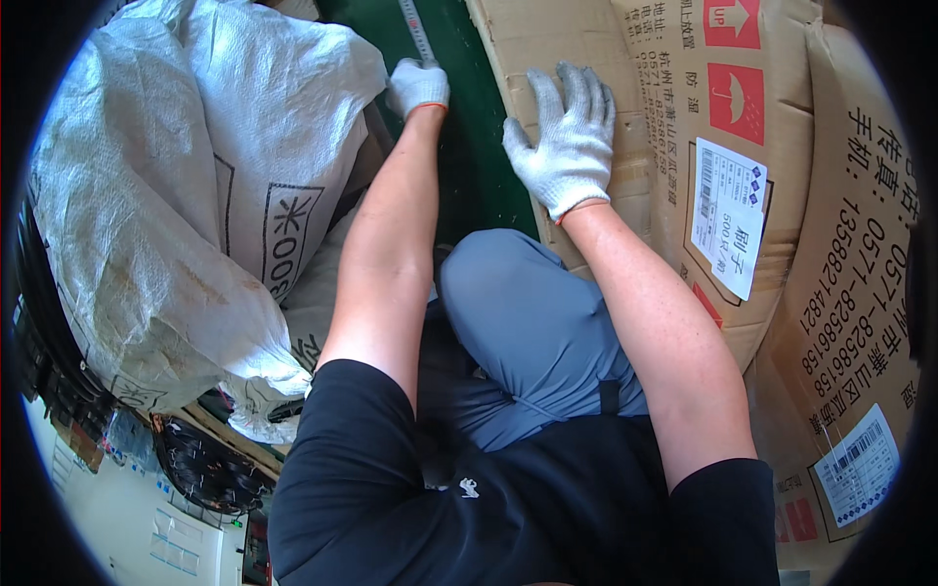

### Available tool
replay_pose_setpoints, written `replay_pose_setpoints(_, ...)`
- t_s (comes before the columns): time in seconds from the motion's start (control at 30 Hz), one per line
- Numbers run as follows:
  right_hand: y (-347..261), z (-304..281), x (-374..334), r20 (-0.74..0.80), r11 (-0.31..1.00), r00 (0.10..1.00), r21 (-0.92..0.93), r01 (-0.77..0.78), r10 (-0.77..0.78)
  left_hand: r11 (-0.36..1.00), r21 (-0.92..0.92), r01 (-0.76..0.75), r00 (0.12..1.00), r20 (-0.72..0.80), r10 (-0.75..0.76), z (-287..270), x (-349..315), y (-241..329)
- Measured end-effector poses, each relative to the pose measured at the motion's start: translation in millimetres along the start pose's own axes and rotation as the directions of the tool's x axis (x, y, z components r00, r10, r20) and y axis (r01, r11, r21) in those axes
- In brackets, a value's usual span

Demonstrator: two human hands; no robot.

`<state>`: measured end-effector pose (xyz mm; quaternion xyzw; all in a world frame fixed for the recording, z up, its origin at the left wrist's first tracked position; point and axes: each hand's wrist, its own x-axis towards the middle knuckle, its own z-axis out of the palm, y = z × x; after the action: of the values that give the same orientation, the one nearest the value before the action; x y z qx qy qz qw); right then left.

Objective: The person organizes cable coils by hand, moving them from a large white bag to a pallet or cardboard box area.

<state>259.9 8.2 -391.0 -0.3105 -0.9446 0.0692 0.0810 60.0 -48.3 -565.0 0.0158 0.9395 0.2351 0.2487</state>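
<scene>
My left hand (418, 88), in a white knit glove with an orange cuff, is closed at the near end of a tape measure (417, 34). The tape's pale blade runs away from it toward the top edge, over the green floor (479, 146). What lies inside the fist is hidden. In a matching glove, my right hand (567, 142) rests with fingers spread on the side of a brown cardboard box (523, 49). That box has red printed symbols and a white label (728, 217).
Bulging white woven sacks (127, 195) crowd the left side. A second cardboard box (831, 342) with a label stands at the right. My bent knee (528, 303) is between my forearms. Coiled black hoses or cables (210, 464) lie at lower left.
</scene>
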Motion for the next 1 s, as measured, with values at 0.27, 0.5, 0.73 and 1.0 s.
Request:
replay_pose_setpoints(0.27,-5,3,5,0.004,1.0,1.0,-0.014,0.004,-0.004,0.997,-0.056,-0.05,0.998,-0.026,0.049,-1,10,-15)
replay_pose_setpoints(0.5,-1,5,5,-0.016,1.0,1.0,-0.007,0.009,-0.009,0.998,-0.016,-0.06,0.997,-0.052,0.059,17,-5,0)
replay_pose_setpoints(0.73,-5,3,5,-0.026,0.999,1.0,-0.029,0.016,-0.016,0.995,-0.101,-0.018,0.994,-0.108,0.007,-13,18,-31)
replay_pose_setpoints(1.0,-8,8,7,-0.031,1.0,0.999,0.014,0.017,-0.017,0.998,-0.067,-0.017,1.0,-0.014,0.016,20,0,12)
